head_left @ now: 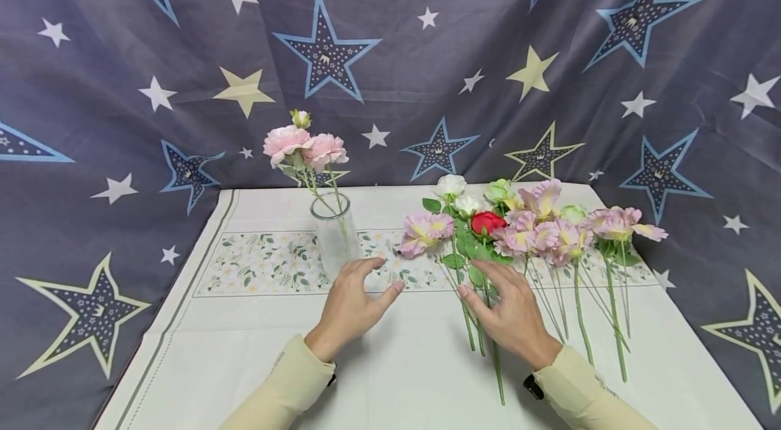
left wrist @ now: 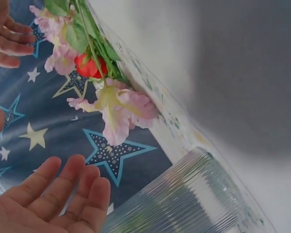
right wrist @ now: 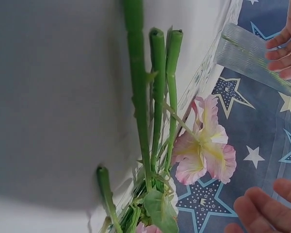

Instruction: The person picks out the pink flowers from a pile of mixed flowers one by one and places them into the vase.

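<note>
Cloth-covered tbl (head_left: pixel 421 355) w/ ribbed vase (head_left: pixel 333 240) (prob. glass) & loose flowers (head_left: pixel 517 239).

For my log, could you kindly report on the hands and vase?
Left hand, right hand: both empty. Clear vase upright, holding pink flowers. Loose stems by right hand.

We count one ribbed glass vase (head_left: pixel 335 247), and in it two pink peony-like blooms (head_left: pixel 325 150) and one bud (head_left: pixel 301 119). On the one tablecloth (head_left: pixel 415 376) we find two white roses (head_left: pixel 450 186), one red rose (head_left: pixel 487 222) and two pale green roses (head_left: pixel 499 190). Of the lilac-pink irises (head_left: pixel 424 233) we make out at least five; they overlap, so we cannot fix the exact number. We also see one left hand (head_left: pixel 352 304), one right hand (head_left: pixel 511 311), two pale sleeves (head_left: pixel 289 376) and two dark wristbands (head_left: pixel 533 387).
</note>
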`<state>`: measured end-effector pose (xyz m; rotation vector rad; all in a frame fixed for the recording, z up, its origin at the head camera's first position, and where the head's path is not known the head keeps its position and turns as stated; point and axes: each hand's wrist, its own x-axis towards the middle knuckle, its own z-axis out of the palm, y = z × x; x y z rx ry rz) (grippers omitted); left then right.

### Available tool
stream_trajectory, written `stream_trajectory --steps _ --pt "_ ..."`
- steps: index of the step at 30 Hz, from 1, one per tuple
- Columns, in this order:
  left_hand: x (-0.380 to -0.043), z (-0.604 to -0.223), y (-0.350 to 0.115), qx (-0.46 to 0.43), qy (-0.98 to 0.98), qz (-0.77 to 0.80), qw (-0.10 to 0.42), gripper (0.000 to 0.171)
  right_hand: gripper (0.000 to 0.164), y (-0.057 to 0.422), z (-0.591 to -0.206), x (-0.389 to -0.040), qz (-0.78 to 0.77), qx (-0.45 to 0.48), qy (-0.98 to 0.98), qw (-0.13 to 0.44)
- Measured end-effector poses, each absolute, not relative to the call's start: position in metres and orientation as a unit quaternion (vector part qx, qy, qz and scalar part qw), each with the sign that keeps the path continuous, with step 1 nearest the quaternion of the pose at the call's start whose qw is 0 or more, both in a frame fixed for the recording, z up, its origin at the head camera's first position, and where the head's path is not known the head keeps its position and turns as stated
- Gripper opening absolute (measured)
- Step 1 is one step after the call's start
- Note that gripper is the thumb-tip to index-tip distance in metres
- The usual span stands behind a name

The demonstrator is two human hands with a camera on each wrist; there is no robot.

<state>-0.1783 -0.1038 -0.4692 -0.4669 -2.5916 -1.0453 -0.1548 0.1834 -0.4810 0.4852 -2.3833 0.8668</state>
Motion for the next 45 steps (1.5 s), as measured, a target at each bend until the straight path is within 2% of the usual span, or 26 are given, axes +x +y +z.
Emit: stream_trajectory --steps 10,19,27,36,45 --pt "-0.176 -0.477 -0.100 -0.164 -0.907 -0.361 0.139 0.054 0.049 0.182 -0.481 -0.158 0.304 0.183 -0.895 0.271" --pt "-0.172 -0.477 -0.100 -0.157 -0.912 -0.363 0.110 0.057 0.041 0.179 -0.476 -0.166 0.276 0.196 -0.909 0.244" --pt "-0.169 -0.481 -0.103 -0.161 -0.913 -0.358 0.108 0.058 0.025 0.177 -0.475 -0.170 0.219 0.191 -0.939 0.182" --pt "-0.169 -0.482 -0.105 -0.158 -0.914 -0.356 0.113 0.058 0.023 0.173 -0.471 -0.175 0.184 0.169 -0.963 0.102" --pt "-0.169 -0.483 -0.106 -0.155 -0.916 -0.355 0.109 0.059 0.017 0.169 -0.469 -0.184 0.170 0.161 -0.970 0.065"
